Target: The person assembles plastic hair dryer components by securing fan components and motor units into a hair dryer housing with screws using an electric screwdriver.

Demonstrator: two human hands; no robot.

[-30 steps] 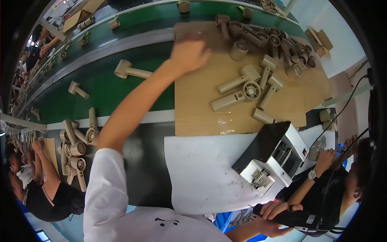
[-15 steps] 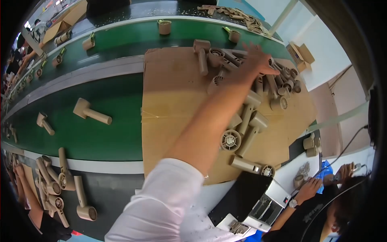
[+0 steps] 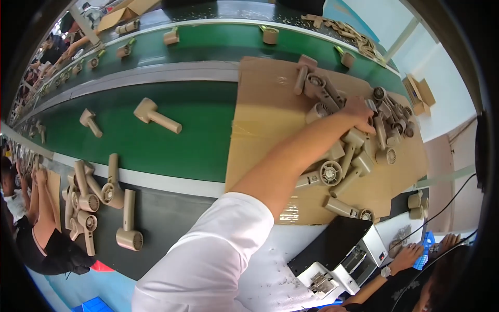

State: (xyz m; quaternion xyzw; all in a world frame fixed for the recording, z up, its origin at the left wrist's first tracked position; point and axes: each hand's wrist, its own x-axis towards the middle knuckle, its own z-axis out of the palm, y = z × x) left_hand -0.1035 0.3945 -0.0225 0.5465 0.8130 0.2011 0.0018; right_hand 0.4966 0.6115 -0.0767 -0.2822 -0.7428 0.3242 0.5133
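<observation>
My left hand (image 3: 358, 114) reaches from the lower edge across a cardboard sheet (image 3: 260, 104) into a heap of beige handheld fans. Its fingers curl down over a handheld fan (image 3: 371, 107), with the thumb toward the right; the hand hides most of that fan. Nearer to me lie a fan with a round bladed head (image 3: 330, 173) and another fan on its side (image 3: 340, 207). More fans (image 3: 385, 156) crowd the right of the hand, and one (image 3: 305, 73) lies at the heap's far left. My right hand is out of view.
Left, a green conveyor (image 3: 197, 151) carries fans (image 3: 156, 115); a farther belt (image 3: 223, 39) carries cup-shaped parts. A fan pile (image 3: 86, 200) sits on the dark near ledge. Right front stand a black-and-white machine (image 3: 332, 244) and a co-worker's hand (image 3: 408, 256). Another worker's arms (image 3: 44, 203) are left.
My left hand, spread over the heap before, has come down and nearer, its fingers now curled on a fan. The whole view has shifted, so the scene sits farther right.
</observation>
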